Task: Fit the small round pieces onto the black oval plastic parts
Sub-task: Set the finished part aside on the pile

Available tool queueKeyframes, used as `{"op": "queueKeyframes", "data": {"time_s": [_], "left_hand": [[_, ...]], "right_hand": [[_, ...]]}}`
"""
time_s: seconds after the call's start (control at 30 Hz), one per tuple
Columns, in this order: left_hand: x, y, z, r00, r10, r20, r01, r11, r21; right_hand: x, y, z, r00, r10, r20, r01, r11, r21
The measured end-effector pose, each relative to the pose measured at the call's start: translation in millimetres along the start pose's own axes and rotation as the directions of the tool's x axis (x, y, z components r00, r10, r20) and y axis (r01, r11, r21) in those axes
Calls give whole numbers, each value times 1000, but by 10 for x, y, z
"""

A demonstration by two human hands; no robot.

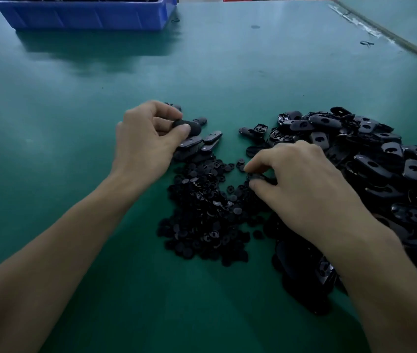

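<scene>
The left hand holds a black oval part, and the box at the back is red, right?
Not quite. The head view shows the box at the back is blue, not red. The left hand does hold a black oval part.

Dim, bluish light; a pale sheen lies on the matte green table top (75, 128) well beyond the left hand (146, 141). Glossy black oval plastic parts (370, 164) right of the right hand (304, 182) glint; small black round pieces (202, 215) between both hands merge darkly. Frame edges bow.
</scene>
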State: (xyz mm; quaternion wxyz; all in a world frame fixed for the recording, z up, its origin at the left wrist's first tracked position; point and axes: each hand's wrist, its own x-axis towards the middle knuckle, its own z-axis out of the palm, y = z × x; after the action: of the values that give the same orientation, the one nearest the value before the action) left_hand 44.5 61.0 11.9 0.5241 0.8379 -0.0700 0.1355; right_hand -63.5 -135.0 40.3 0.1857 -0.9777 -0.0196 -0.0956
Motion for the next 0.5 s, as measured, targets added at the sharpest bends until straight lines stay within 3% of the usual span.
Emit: {"op": "queueKeyframes", "data": {"time_s": [0.13, 0.27, 0.5], "left_hand": [[47, -120, -12, 999, 0, -50, 6, 994, 108], [41, -171, -20, 999, -17, -48, 25, 987, 161], [5, -164, -29, 996, 61, -60, -37, 938, 345]], "right_hand": [[-16, -28, 26, 999, 13, 51, -7, 992, -123], [-22, -29, 16, 997, 44, 69, -35, 991, -128], [7, -30, 21, 986, 86, -142, -80, 996, 42]]}}
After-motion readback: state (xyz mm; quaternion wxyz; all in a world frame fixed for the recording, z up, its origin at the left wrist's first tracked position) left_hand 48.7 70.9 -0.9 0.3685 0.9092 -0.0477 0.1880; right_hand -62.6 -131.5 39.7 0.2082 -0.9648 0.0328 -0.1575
